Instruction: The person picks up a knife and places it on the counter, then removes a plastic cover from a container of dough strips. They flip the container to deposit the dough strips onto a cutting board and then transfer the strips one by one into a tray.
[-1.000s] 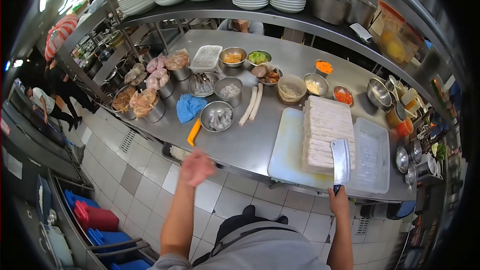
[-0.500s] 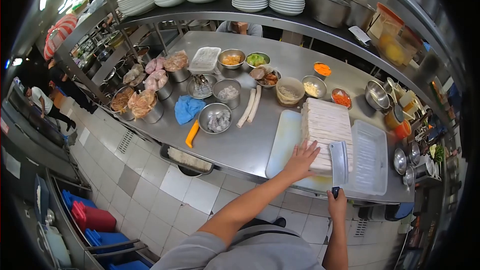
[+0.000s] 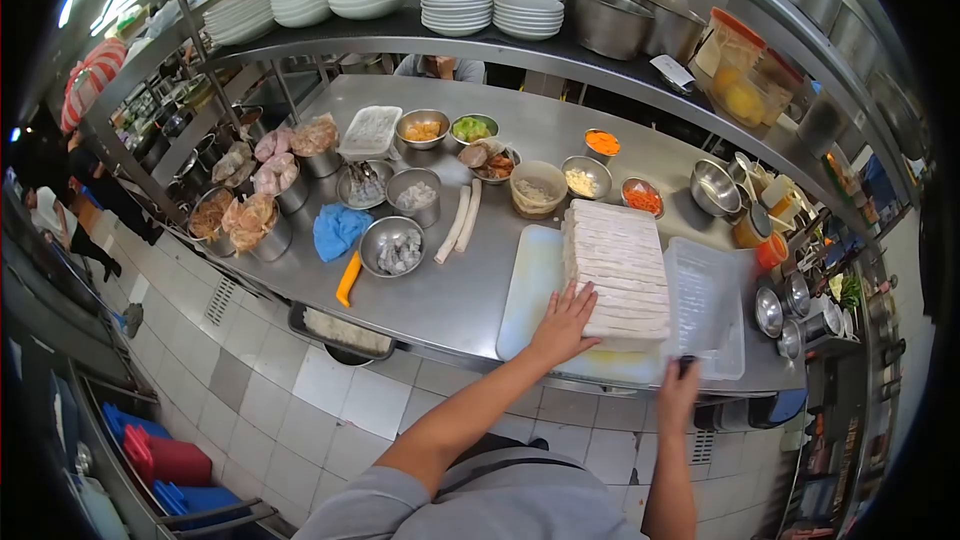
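My left hand (image 3: 565,325) lies with fingers spread against the near left corner of a large white block (image 3: 618,265) made of long strips pressed side by side. The block sits on a pale cutting board (image 3: 527,285). My right hand (image 3: 678,398) is closed around the black handle of a cleaver (image 3: 687,367), just off the block's near right corner. Its blade is smeared by motion, seemingly over the clear plastic tray (image 3: 735,340) right of the block. Two white sticks (image 3: 460,225) lie farther left on the steel table.
Bowls of cut food, such as orange pieces (image 3: 602,143), stand behind the block. Left are a blue cloth (image 3: 340,230), a yellow-handled tool (image 3: 349,280) and a steel bowl (image 3: 393,246). Plates (image 3: 457,5) fill the overhead shelf (image 3: 400,40). Another person's sleeve (image 3: 470,70) shows across the table.
The cleaver has moved from over the block's right side to the right, off it, and is now blurred. My left hand stays on the block. The whole view has shifted slightly.
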The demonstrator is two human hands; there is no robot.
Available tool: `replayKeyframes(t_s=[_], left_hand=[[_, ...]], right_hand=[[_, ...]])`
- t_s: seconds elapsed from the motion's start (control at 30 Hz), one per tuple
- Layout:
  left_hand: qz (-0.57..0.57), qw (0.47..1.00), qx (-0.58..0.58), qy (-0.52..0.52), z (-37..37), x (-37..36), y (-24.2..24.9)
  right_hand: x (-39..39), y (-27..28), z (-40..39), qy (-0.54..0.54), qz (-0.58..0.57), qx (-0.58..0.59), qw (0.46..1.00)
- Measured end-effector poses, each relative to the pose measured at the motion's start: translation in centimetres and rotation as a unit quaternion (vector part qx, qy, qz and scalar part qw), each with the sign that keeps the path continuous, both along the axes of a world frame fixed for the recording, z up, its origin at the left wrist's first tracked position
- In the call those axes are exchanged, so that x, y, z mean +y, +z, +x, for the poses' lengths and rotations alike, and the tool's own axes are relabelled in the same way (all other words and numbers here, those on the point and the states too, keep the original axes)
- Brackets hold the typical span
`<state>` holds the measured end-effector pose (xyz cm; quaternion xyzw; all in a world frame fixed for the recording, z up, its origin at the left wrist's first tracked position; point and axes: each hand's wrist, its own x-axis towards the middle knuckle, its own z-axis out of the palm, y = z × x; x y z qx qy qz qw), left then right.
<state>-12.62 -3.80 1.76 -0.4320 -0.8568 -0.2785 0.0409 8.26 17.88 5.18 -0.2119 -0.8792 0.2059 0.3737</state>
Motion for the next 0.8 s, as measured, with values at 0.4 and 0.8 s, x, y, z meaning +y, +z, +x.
replayKeyframes(t_s=[0.4,0.8], left_hand=[[0.01,1.0,-0.015,0.002,0.4,0.1,0.0],[0.137,0.975,-0.163,0.067,1.4,-0.8,-2.3]], right_hand=[[-4.2,8.0,0.1,-0.008,-0.252,-0.087,0.964],[-4.9,7.0,-0.7,0.015,-0.164,-0.288,0.943]])
